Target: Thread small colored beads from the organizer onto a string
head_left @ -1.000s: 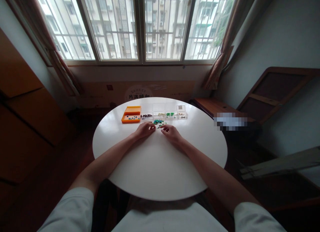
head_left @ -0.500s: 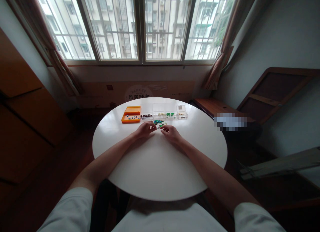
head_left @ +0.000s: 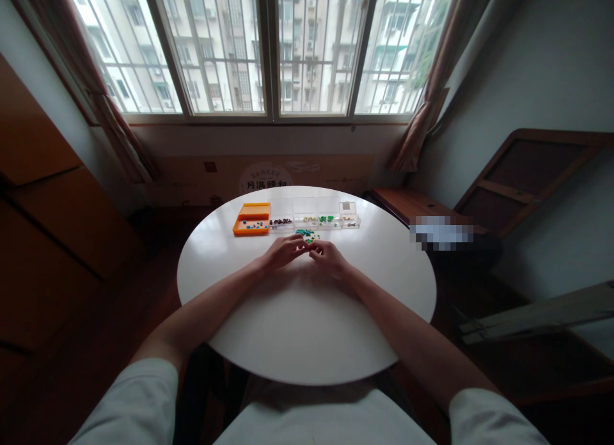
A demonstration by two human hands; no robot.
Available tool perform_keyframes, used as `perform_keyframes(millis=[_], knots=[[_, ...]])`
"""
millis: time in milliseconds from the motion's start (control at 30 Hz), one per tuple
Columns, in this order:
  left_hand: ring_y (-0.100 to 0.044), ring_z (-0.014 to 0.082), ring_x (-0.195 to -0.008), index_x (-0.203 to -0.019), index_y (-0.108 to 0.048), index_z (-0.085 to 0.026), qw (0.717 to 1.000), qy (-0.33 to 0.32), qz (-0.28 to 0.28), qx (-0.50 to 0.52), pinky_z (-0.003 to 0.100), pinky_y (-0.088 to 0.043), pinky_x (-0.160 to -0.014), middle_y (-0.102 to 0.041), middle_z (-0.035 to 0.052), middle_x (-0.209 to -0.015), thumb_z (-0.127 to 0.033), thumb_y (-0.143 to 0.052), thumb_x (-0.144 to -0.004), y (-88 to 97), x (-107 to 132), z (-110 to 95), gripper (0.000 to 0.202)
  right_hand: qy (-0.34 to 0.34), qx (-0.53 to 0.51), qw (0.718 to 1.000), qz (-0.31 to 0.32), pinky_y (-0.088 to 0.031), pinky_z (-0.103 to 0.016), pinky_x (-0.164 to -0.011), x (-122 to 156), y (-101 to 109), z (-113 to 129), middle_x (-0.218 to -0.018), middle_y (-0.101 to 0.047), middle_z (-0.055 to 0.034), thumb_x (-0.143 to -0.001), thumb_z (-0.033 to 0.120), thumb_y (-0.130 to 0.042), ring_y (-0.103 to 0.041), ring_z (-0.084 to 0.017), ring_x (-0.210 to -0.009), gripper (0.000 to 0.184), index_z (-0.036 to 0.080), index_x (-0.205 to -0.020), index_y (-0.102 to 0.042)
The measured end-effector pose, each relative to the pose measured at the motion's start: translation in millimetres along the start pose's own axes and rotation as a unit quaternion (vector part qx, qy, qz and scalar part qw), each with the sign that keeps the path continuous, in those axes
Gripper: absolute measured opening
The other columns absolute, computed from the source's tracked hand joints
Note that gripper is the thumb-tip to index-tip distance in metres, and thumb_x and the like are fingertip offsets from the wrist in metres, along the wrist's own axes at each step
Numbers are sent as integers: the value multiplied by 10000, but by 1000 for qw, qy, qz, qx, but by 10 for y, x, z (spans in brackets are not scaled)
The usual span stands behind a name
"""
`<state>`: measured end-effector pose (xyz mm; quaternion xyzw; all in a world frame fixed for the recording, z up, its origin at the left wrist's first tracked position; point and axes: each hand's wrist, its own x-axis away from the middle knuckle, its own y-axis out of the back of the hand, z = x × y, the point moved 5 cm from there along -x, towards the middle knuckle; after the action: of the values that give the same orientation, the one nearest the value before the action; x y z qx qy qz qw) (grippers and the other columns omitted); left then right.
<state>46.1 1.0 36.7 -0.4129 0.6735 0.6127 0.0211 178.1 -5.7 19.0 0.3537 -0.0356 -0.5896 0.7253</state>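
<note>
Small green and blue pieces point(head_left: 304, 233) lie on the worktop point(head_left: 307, 323) just beyond the left hand point(head_left: 286, 250) and right hand point(head_left: 329, 257). Both hands are curled narrow; I cannot tell whether either grips anything. Caution: a low forward sweep could scatter the pieces.

Forearms point(head_left: 215, 296) stretch forward and converge, left hand point(head_left: 284, 250) and right hand point(head_left: 328, 258) close together, fingers point(head_left: 298, 240) bent.

White short sleeves point(head_left: 137, 400) — loose, wide-hemmed — and a matching pale shirt front point(head_left: 311, 421)
</note>
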Motion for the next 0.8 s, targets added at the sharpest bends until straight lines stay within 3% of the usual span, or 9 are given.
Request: perform_keyframes(millis=[533,800], knots=[[-520,71,-576,-812,-646,-159,1000,-5,-29,-7,181,-375,-554,-617,27,-769,-436,-484,-854,58,8,44,324,11,-21,1000,0,-397,-221,-549,-29,-23,-41,-642,-630,-37,-781,218,-491,-549,-124,-566,200,126,-808,-666],[-525,69,-575,-831,-665,-166,999,-19,-31,-12,175,-378,-561,-621,28,-754,-404,-477,-866,35,12,58,305,14,-5,1000,-10,-388,-228,-547,-22,0,-34,-619,-614,-37,-807,286,-490,-544,-131,-572,237,130,-717,-645]])
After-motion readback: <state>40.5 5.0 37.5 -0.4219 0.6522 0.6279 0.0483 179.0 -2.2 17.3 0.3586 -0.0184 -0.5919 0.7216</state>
